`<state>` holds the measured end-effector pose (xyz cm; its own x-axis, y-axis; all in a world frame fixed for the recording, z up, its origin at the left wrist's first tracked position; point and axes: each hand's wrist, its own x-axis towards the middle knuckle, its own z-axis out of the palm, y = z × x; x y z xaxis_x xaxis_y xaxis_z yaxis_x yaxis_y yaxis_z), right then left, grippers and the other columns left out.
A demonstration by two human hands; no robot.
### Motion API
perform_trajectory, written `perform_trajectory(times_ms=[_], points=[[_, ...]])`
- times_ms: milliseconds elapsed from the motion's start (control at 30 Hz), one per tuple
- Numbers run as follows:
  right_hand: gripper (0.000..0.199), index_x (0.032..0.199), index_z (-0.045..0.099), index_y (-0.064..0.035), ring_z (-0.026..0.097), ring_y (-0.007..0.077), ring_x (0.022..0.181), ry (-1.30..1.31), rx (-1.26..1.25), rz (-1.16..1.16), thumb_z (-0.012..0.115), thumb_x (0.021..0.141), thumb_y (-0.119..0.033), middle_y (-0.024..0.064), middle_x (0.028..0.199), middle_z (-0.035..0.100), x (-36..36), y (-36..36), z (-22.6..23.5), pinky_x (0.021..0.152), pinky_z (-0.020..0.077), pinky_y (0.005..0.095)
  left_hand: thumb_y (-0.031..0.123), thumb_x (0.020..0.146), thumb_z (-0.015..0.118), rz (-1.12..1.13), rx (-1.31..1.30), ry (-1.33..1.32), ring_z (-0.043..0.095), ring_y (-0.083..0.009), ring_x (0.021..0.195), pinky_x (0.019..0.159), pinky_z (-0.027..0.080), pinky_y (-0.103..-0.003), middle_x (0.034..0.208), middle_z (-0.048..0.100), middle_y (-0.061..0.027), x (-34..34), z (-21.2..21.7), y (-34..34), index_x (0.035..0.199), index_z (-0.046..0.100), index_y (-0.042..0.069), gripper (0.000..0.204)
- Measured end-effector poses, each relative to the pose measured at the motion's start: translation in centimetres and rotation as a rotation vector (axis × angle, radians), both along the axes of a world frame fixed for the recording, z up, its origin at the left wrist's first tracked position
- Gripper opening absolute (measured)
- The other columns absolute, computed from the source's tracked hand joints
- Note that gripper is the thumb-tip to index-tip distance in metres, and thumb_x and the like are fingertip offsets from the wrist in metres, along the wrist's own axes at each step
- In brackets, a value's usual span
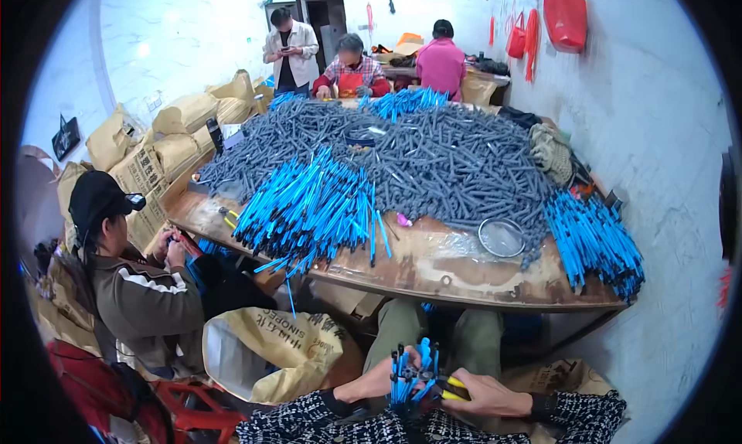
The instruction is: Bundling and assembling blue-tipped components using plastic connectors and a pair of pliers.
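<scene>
Left hand (382, 376) is closed round a bunch of blue rods (400, 390) over the lap; right hand (495, 398) is wrapped on yellow-handled pliers (454, 387). Hands close together, plier nose up against the bunch; can't tell if it bites a rod, too small. Progress, my read: mid-batch, one bunch being worked. Loose blue rods sit in a big pile (309, 208) at the table's near left, another pile (593, 243) at the right edge, more at the far side. Can't tell which are done and which are waiting. Grey tubes (464, 162) heap over most of the table (433, 270), so plenty looks left if those count. Open sack (328, 351) stands left of the knees; can't make out any finished pieces in it.
</scene>
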<state>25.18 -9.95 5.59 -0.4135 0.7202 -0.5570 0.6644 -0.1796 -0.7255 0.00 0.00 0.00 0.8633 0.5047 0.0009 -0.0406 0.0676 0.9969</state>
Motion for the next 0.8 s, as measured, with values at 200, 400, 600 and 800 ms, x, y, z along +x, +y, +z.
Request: perform_trajectory(times_ms=[200, 400, 600, 800], points=[[0.050, 0.128, 0.047, -0.0049, 0.065, 0.0332, 0.092, -0.010, 0.271, 0.134, 0.062, 0.094, -0.038, 0.0196, 0.105, 0.063, 1.7, 2.7, 4.5, 0.073, 0.0515, 0.0405, 0.011, 0.082, 0.080, 0.079, -0.054, 0.080, 0.050, -0.0051, 0.092, 0.081, 0.043, -0.023, 0.095, 0.051, 0.0025, 0.9, 3.7, 0.6, 0.108, 0.050, 0.008, 0.039], [0.045, 0.120, 0.055, -0.0017, 0.064, 0.0277, 0.079, 0.385, -0.275, -0.010, 0.064, 0.093, -0.037, 0.0133, 0.086, 0.062, -0.9, 0.5, -1.4, 0.068, 0.0514, 0.0358, 0.014, 0.081, 0.080, -0.029, -0.018, -0.022, 0.051, -0.0054, 0.091, 0.081, 0.044, -0.024, 0.094, 0.054, 0.0023, 0.0, 1.5, 0.5, 0.108, 0.051, 0.007, 0.040], [0.044, 0.117, 0.054, -0.0004, 0.064, 0.0291, 0.072, 0.049, 0.570, 0.015, 0.063, 0.093, -0.037, 0.0139, 0.081, 0.062, -0.6, 0.5, 2.9, 0.064, 0.0507, 0.0405, 0.013, 0.080, 0.081, 0.117, -0.174, 0.034, 0.055, -0.0072, 0.090, 0.081, 0.045, -0.024, 0.098, 0.055, 0.0009, -1.4, 1.9, -1.2, 0.110, 0.052, 0.007, 0.042], [0.051, 0.119, 0.053, -0.0021, 0.064, 0.0375, 0.083, 0.391, -0.295, 0.017, 0.069, 0.087, -0.038, 0.0190, 0.100, 0.060, -0.9, -0.6, -2.8, 0.070, 0.0513, 0.0426, 0.007, 0.074, 0.082, -0.104, -0.279, -0.030, 0.052, -0.0083, 0.094, 0.081, 0.039, -0.024, 0.098, 0.053, 0.0017, -2.1, 5.0, 0.6, 0.110, 0.054, 0.007, 0.046]])
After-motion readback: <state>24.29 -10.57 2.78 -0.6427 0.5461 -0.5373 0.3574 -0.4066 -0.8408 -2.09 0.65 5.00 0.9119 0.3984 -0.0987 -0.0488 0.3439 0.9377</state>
